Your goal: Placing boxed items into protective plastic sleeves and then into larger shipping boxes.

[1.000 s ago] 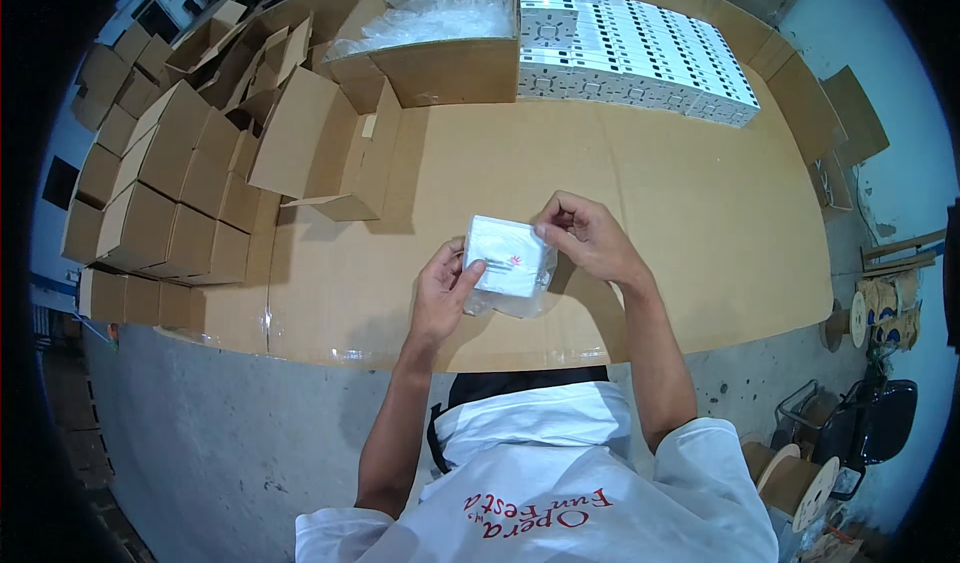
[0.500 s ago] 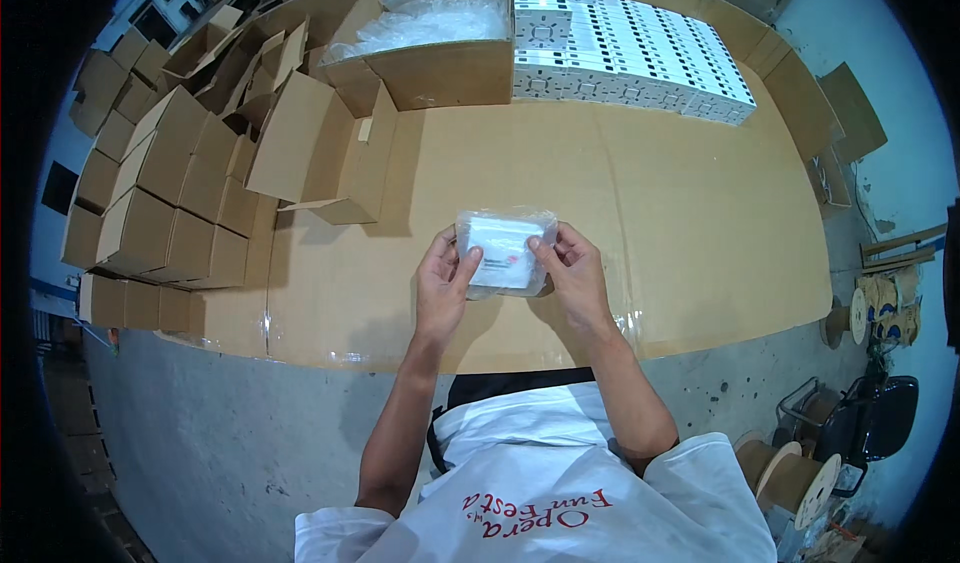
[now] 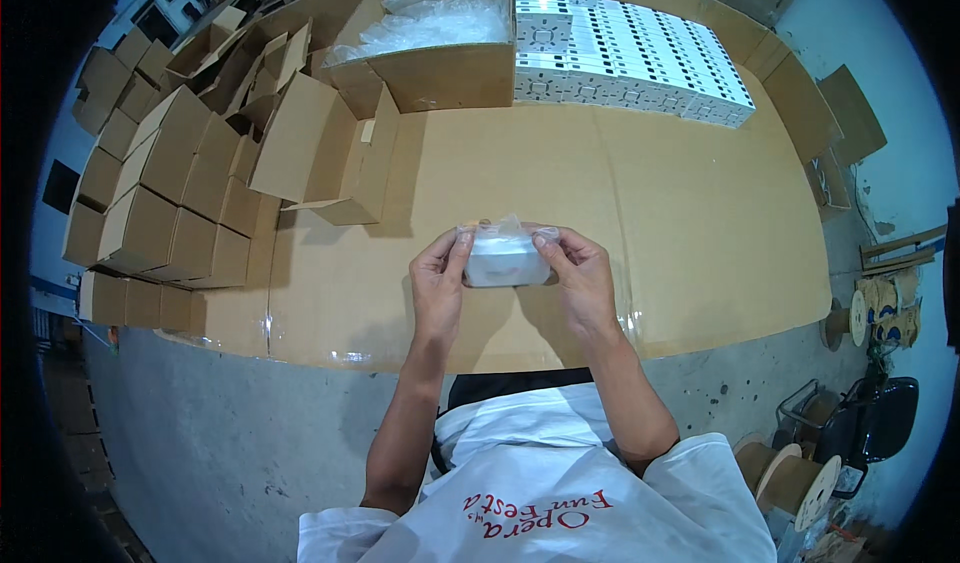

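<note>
I hold a small white item in a clear plastic bag [image 3: 503,258] between both hands, just above the cardboard-covered table [image 3: 690,223]. My left hand [image 3: 438,285] pinches its left edge with thumb and fingers. My right hand [image 3: 581,278] grips the right edge the same way. The bag's loose top sticks up between my fingertips. What the white item inside is cannot be made out.
An open carton of clear plastic bags [image 3: 432,33] stands at the back. Rows of white printed boxes [image 3: 640,58] lie at the back right. Many small open cardboard boxes [image 3: 190,173] crowd the left side. Cable spools [image 3: 795,478] sit on the floor at right.
The bagged item has come lower and closer to me, turned flat between both hands. My right hand moved from its far corner to its right edge.
</note>
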